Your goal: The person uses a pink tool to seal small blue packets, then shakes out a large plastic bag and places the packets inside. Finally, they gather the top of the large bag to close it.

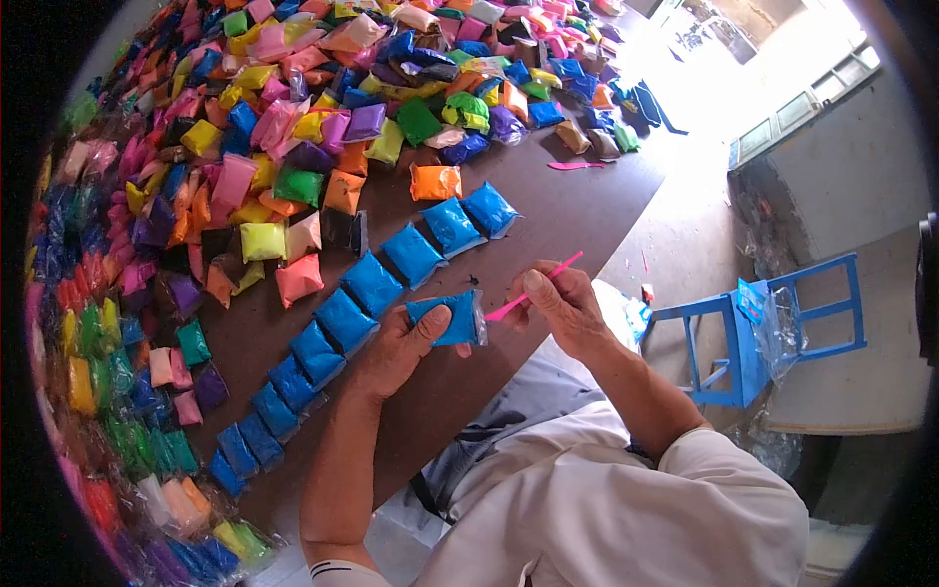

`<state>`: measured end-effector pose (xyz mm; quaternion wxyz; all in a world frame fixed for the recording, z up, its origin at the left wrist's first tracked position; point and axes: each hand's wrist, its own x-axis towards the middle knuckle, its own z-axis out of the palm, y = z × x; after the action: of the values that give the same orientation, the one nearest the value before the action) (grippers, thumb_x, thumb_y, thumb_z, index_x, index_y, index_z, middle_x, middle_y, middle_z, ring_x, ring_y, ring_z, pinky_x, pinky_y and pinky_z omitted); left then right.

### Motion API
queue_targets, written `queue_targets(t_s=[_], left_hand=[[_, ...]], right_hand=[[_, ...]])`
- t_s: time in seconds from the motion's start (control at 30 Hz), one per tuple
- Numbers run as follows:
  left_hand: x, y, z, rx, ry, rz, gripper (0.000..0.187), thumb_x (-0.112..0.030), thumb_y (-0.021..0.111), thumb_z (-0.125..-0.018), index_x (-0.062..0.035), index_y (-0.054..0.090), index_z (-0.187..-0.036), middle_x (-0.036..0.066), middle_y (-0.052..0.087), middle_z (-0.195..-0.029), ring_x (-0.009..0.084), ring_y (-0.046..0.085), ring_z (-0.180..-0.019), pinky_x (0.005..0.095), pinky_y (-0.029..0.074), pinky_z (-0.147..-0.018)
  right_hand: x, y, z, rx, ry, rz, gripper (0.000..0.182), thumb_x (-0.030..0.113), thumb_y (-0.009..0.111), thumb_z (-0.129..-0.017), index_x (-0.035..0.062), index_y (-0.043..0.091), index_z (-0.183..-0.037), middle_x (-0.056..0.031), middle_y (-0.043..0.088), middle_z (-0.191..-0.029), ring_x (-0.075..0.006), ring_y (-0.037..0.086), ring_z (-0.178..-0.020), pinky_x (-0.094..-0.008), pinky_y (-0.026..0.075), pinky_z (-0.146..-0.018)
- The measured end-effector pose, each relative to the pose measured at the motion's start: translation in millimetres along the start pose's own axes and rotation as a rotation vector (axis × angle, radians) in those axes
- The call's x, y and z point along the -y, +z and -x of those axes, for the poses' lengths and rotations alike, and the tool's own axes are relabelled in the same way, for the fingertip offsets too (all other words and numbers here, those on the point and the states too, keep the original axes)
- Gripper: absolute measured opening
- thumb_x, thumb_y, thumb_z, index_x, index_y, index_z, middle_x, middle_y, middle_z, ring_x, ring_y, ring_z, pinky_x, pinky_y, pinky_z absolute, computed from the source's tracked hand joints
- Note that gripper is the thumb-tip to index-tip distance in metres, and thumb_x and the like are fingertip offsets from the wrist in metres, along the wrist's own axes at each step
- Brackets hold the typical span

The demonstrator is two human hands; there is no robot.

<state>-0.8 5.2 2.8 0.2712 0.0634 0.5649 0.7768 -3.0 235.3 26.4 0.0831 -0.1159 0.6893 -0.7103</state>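
Observation:
My left hand [399,347] grips a blue packet [440,320] in clear plastic, thumb pressed on its face. In my right hand [559,308] is a thin pink plastic tool [536,285], pinched between thumb and fingers. Its flattened lower end is right at the packet's clear plastic edge. Along the table beside my left hand runs a slanting row of blue packets [373,284], set side by side. An orange packet [435,182] lies just beyond the upper end of that row.
A large heap of many-coloured packets [366,121] covers the far and left parts of the brown table [577,210]. Another pink plastic tool [575,165] lies near the heap's right side. On the floor at right stands a blue chair [740,352] with clear plastic on it.

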Motion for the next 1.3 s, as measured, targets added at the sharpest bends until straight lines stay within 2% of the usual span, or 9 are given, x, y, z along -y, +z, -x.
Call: queue_targets(t_s=[0.57, 0.67, 0.77, 0.87, 0.97, 1.3], left_hand=[[-1, 1, 0, -0.003, 0.012, -0.038, 0.036, -0.039, 0.053, -0.095, -0.0051, 0.065, -0.095, 0.004, 0.067, -0.081, 0.0125, 0.062, -0.08, 0.0281, 0.047, -0.079], [-4, 2, 1, 0.002, 0.027, -0.048, 0.036, -0.039, 0.052, -0.095, -0.0051, 0.065, -0.095, 0.004, 0.067, -0.081, 0.0125, 0.062, -0.08, 0.0282, 0.047, -0.079], [-3, 0, 0, 0.028, 0.027, -0.042, 0.037, -0.04, 0.053, -0.095, -0.0052, 0.065, -0.095, 0.004, 0.067, -0.081, 0.0125, 0.062, -0.079, 0.0281, 0.047, -0.079], [-3, 1, 0, -0.002, 0.02, -0.049, 0.037, -0.04, 0.053, -0.095, -0.0051, 0.065, -0.096, 0.004, 0.067, -0.081, 0.0125, 0.061, -0.079, 0.0279, 0.047, -0.079], [-8, 1, 2, 0.014, 0.006, -0.093, 0.038, -0.041, 0.053, -0.095, -0.0051, 0.065, -0.097, 0.003, 0.067, -0.081, 0.0123, 0.061, -0.079, 0.0273, 0.047, -0.079], [0, 0, 0, -0.003, -0.012, -0.028, 0.037, -0.041, 0.055, -0.094, -0.0053, 0.066, -0.095, 0.004, 0.067, -0.081, 0.0118, 0.061, -0.08, 0.0283, 0.046, -0.08]], right_hand=[[-5, 0, 1, 0.005, 0.006, -0.032, 0.042, 0.038, 0.049, -0.097, -0.0017, 0.06, -0.088, -0.0076, 0.061, -0.071, -0.0133, 0.06, -0.064, -0.0259, 0.049, -0.059], [-3, 3, 1, -0.009, 0.044, -0.026, 0.031, 0.025, 0.048, -0.099, 0.0004, 0.059, -0.084, -0.005, 0.06, -0.071, -0.0119, 0.057, -0.064, -0.0261, 0.046, -0.059], [-4, 2, 0, 0.014, 0.025, 0.019, 0.03, 0.024, 0.048, -0.099, 0.0004, 0.059, -0.084, -0.0052, 0.06, -0.07, -0.0116, 0.057, -0.065, -0.026, 0.046, -0.059], [-7, 1, 2, 0.039, -0.022, 0.087, 0.039, 0.034, 0.049, -0.098, -0.0005, 0.06, -0.085, -0.0056, 0.061, -0.073, -0.0113, 0.059, -0.064, -0.0248, 0.048, -0.06], [-6, -1, 4, 0.098, -0.027, 0.235, 0.038, 0.032, 0.049, -0.098, -0.0008, 0.06, -0.084, -0.0048, 0.061, -0.073, -0.0106, 0.058, -0.064, -0.0242, 0.048, -0.059], [0, 3, 2, 0.067, -0.111, 0.247, 0.034, 0.027, 0.047, -0.099, -0.0011, 0.061, -0.087, -0.006, 0.062, -0.073, -0.0106, 0.059, -0.065, -0.0245, 0.049, -0.06]])
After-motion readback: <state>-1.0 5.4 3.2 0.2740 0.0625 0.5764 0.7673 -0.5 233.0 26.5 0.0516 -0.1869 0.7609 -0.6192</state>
